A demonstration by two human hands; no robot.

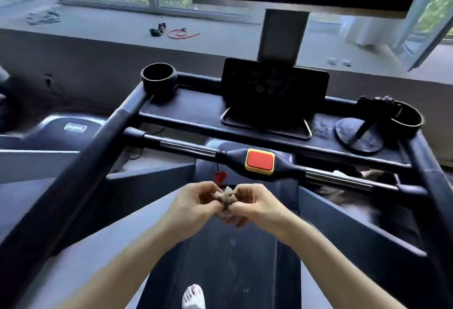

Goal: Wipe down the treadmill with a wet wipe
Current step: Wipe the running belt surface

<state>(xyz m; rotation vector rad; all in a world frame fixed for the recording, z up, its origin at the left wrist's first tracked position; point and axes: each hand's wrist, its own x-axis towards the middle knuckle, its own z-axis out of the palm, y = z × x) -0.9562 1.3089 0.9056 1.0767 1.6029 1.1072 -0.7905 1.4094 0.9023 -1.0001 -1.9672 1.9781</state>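
Note:
I stand on the black treadmill (pixel 81 161), facing its console. A small, crumpled, dirty grey-brown wet wipe (pixel 226 198) is held between both hands at centre frame, below the crossbar. My left hand (pixel 193 204) pinches its left side and my right hand (pixel 252 204) pinches its right side, fingers curled around it. Just above the hands, the crossbar carries a red stop button (pixel 260 161) in a yellow frame, with a red safety clip (pixel 220 177) dangling beside it. The console tray (pixel 196 110) looks dusty at its right end.
A dark tablet-like display (pixel 274 93) leans on the tray. Cup holders sit at the left (pixel 159 76) and right (pixel 408 117) corners, with a round black stand (pixel 359 134) near the right one. A foot (pixel 193 296) stands on the belt. A windowsill with small items lies beyond.

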